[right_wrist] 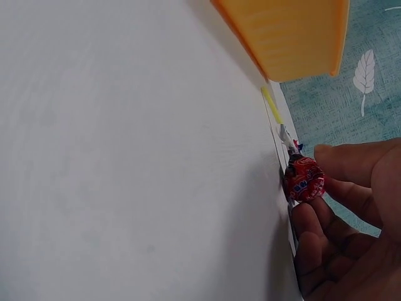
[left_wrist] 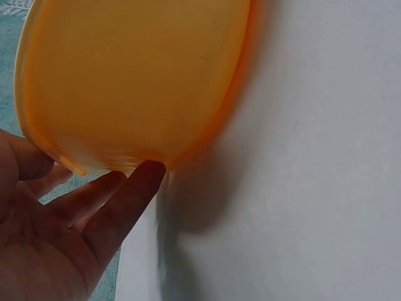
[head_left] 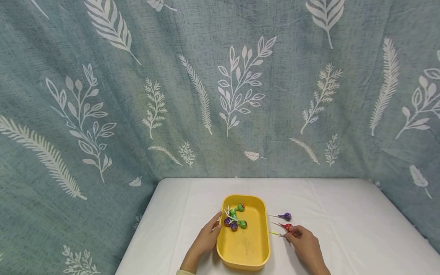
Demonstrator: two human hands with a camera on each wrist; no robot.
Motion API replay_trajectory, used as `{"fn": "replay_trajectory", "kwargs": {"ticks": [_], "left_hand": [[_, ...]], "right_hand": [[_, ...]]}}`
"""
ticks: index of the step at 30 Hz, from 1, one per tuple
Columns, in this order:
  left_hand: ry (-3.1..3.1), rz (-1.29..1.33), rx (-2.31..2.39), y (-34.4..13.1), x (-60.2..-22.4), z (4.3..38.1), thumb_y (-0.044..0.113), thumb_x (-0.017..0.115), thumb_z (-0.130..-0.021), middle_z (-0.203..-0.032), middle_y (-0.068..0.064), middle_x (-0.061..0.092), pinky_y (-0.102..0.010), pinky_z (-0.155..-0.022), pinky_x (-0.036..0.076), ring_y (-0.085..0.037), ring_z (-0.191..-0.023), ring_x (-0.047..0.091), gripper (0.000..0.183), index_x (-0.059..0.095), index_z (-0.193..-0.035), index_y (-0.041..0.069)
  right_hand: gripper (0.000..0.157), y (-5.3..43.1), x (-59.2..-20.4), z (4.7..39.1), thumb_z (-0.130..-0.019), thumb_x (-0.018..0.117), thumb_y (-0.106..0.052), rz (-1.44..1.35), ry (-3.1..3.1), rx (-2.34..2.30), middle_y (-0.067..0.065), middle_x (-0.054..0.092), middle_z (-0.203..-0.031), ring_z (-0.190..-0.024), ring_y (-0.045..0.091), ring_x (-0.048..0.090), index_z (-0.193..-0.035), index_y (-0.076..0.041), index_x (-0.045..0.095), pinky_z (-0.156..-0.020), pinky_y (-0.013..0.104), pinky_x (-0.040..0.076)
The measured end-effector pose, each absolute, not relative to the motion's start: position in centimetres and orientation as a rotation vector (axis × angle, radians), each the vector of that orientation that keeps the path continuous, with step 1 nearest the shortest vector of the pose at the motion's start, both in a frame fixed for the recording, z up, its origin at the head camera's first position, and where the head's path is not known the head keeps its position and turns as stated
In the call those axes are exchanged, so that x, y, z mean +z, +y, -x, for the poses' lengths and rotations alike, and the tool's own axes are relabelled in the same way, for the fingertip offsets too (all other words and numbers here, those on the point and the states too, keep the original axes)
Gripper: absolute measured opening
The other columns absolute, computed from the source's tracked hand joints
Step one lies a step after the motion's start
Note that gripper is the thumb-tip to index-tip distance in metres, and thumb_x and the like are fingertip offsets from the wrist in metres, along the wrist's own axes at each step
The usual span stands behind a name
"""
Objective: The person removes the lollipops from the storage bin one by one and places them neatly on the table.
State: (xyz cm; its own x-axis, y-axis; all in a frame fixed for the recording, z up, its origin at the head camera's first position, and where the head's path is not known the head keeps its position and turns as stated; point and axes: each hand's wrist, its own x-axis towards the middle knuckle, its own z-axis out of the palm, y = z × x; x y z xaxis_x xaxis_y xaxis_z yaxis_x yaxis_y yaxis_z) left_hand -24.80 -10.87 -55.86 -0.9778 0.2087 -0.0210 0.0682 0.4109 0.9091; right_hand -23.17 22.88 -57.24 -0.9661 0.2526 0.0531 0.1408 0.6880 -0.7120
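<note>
My left hand (head_left: 207, 237) rests against the left side of a yellow plastic bin (head_left: 244, 246), its fingers fairly straight along the outer wall in the left wrist view. Inside, toward the left wall, several green-wrapped (head_left: 243, 224) and purple-wrapped lollipops (head_left: 234, 226) lie in a cluster. To the right of the bin, my right hand (head_left: 303, 244) pinches a red-wrapped lollipop (right_wrist: 305, 178) by its candy end, thumb on one side and fingers on the other. Its yellow stick (right_wrist: 270, 103) points toward the bin. Just beyond it lie another red lollipop (head_left: 287, 226) and a purple lollipop (head_left: 287, 216), sticks toward the bin.
A white cloth (head_left: 192, 198) covers the table. Behind and at both sides hangs a blue-green curtain (head_left: 206, 152) with white leaf prints.
</note>
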Motion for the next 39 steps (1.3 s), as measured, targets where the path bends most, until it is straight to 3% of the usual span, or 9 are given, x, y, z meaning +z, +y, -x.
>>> {"fn": "replay_trajectory", "kwargs": {"ticks": [19,31,39], "left_hand": [[2.515,-0.266,1.626,-10.9,-55.6,24.7,0.016,0.047,-0.108,-0.146,-0.029,0.049,-0.062,-0.109,0.038,-0.047,-0.135,0.047,0.049,0.040,-0.157,0.013],[2.516,-0.244,1.617,-10.9,-55.7,24.8,0.017,0.048,-0.108,-0.147,-0.027,0.049,-0.063,-0.110,0.036,-0.046,-0.136,0.046,0.049,0.041,-0.157,0.015],[2.516,-0.242,1.617,-10.8,-55.8,24.9,0.019,0.047,-0.108,-0.149,-0.026,0.048,-0.063,-0.111,0.035,-0.045,-0.137,0.045,0.049,0.040,-0.157,0.016]], "right_hand": [[0.029,22.5,-54.5,23.6,-0.090,0.076,-0.018,0.317,-2.702,1.212,0.011,0.072,-0.095,-0.086,0.026,0.068,-0.110,0.002,0.069,-0.070,0.039,0.057],[0.029,21.3,-52.6,24.3,-0.093,0.073,-0.018,0.256,-2.671,1.252,0.016,0.072,-0.108,-0.100,0.035,0.069,-0.115,0.000,0.069,-0.082,0.048,0.059],[0.030,20.1,-51.4,24.9,-0.095,0.071,-0.021,0.195,-2.658,1.242,0.019,0.070,-0.115,-0.107,0.039,0.066,-0.118,-0.001,0.068,-0.092,0.057,0.054]]}}
